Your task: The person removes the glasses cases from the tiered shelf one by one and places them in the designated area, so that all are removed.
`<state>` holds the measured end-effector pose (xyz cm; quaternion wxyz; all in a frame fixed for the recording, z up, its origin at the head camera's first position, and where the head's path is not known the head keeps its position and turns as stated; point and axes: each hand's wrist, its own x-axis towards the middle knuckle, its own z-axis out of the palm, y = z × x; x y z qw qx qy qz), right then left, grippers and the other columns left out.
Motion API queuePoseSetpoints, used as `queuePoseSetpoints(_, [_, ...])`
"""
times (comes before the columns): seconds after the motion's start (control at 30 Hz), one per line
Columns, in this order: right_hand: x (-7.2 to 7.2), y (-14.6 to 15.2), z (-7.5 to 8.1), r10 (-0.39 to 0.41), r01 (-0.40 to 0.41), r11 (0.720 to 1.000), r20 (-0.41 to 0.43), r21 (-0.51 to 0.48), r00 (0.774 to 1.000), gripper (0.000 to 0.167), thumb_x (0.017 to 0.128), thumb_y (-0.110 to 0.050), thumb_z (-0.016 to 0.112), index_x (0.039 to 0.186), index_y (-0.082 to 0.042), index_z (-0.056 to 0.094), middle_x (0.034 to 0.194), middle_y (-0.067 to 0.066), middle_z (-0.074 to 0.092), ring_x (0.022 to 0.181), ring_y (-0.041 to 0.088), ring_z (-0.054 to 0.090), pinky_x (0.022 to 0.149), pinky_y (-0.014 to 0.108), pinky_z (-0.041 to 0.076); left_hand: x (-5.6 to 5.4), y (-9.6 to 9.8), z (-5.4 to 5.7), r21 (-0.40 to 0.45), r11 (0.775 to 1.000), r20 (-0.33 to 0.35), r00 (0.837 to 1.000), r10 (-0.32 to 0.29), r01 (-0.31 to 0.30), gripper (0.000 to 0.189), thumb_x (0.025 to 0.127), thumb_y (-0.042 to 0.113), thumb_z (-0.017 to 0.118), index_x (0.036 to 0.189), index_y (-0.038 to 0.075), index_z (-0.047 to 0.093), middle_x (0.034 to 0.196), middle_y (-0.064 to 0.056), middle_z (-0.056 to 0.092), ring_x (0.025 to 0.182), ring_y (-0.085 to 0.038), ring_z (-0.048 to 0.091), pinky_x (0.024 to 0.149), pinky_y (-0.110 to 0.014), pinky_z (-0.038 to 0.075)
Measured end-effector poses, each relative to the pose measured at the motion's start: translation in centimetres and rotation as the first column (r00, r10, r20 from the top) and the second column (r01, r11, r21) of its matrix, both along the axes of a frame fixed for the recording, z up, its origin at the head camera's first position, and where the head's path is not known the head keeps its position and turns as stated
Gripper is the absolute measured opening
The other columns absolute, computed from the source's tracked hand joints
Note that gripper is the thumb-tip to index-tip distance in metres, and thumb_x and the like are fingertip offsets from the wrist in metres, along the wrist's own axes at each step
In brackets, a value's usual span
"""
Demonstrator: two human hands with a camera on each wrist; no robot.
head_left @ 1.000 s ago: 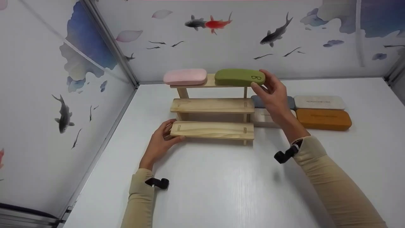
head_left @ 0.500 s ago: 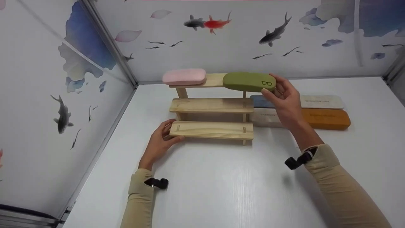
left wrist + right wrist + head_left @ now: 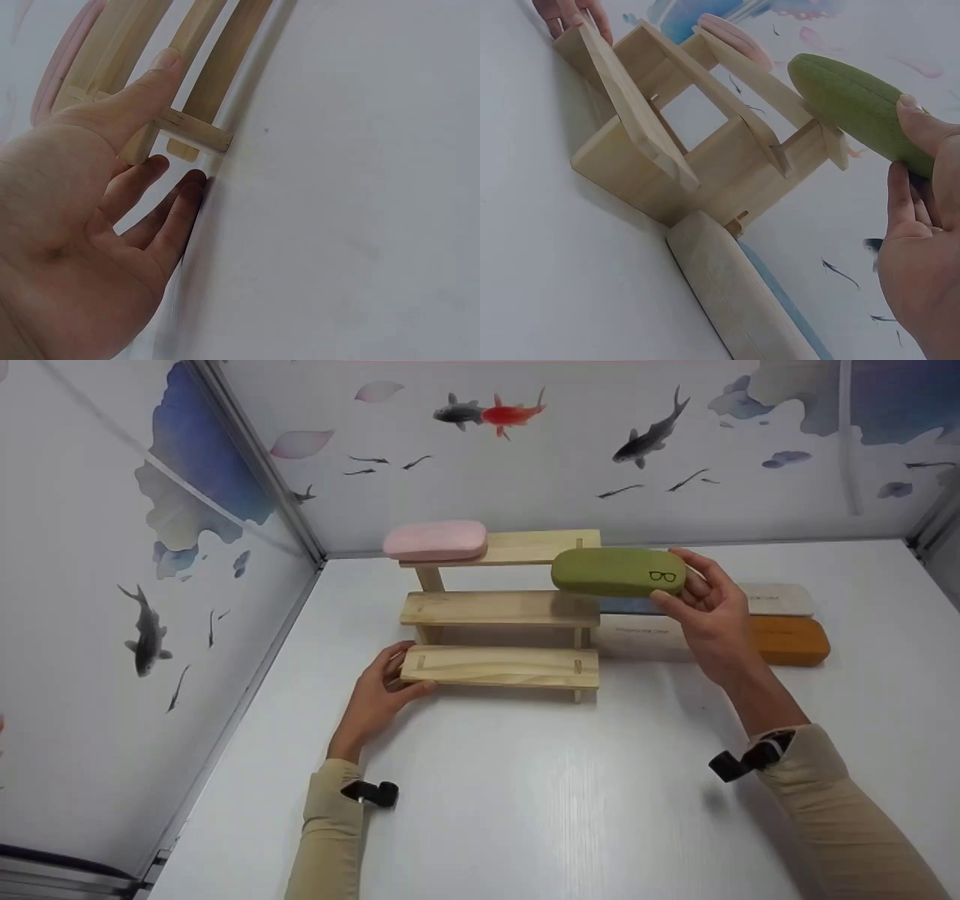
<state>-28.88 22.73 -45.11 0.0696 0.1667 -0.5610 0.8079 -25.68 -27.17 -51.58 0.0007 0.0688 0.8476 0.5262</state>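
Note:
My right hand (image 3: 716, 619) grips one end of a green glasses case (image 3: 611, 571), printed with a small pair of spectacles. In the head view the case overlaps the right end of the wooden three-step rack (image 3: 501, 609); the right wrist view shows the green case (image 3: 851, 105) held up beside the top step. My left hand (image 3: 375, 701) holds the left end of the rack's lowest step, and in the left wrist view its thumb (image 3: 142, 94) lies along the wood with the fingers below. A pink glasses case (image 3: 435, 540) rests on the left of the top step.
Right of the rack, several more glasses cases lie on the white table (image 3: 525, 795): an orange one (image 3: 791, 641), a white one (image 3: 776, 598), a pale one (image 3: 637, 637) and a blue one (image 3: 634, 606), partly covered by my right hand and the green case. Printed walls stand behind and left.
My right hand has lifted the green case off the top step and drawn it right and toward me. My left hand and the pink case stay in place.

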Motion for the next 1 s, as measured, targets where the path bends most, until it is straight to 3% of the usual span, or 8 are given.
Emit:
queuePoseSetpoints(0.43, [1.8,3.3,-1.1,0.04,-0.042,0.999,0.094,0.014,0.995,0.068,0.102,0.006,0.069,0.162,-0.007,0.039,0.171,0.012,0.045,0.143,0.01,0.061,0.112,0.026,0.053,-0.1,0.1,0.0,-0.002,1.0,0.007,1.0,0.011,-0.011,0.084,0.088,0.045,0.091,0.16,0.028,0.049,0.162,0.001,0.057,0.145,-0.024,0.059,0.124,-0.046,0.048])
queuePoseSetpoints(0.73, [3.4,5.6,-2.4,0.08,-0.082,0.997,0.087,0.015,0.993,0.063,0.105,0.009,0.062,0.162,-0.004,0.038,0.163,0.007,0.054,0.143,0.012,0.062,0.111,0.026,0.053,-0.1,0.1,-0.1,-0.018,1.0,0.007,1.0,0.013,-0.013,0.089,0.087,0.047,0.091,0.162,0.027,0.047,0.163,0.001,0.056,0.145,-0.022,0.059,0.123,-0.045,0.049])
queuePoseSetpoints(1.0, [4.7,7.2,-3.7,0.058,-0.067,0.996,0.129,0.061,0.99,0.06,0.105,0.007,0.063,0.16,-0.002,0.04,0.157,0.001,0.058,0.138,0.008,0.064,0.106,0.025,0.058,-0.1,0.0,-0.2,0.004,1.0,0.003,1.0,-0.005,0.005,0.088,0.089,0.044,0.091,0.162,0.025,0.046,0.163,-0.001,0.056,0.146,-0.022,0.059,0.123,-0.045,0.049])
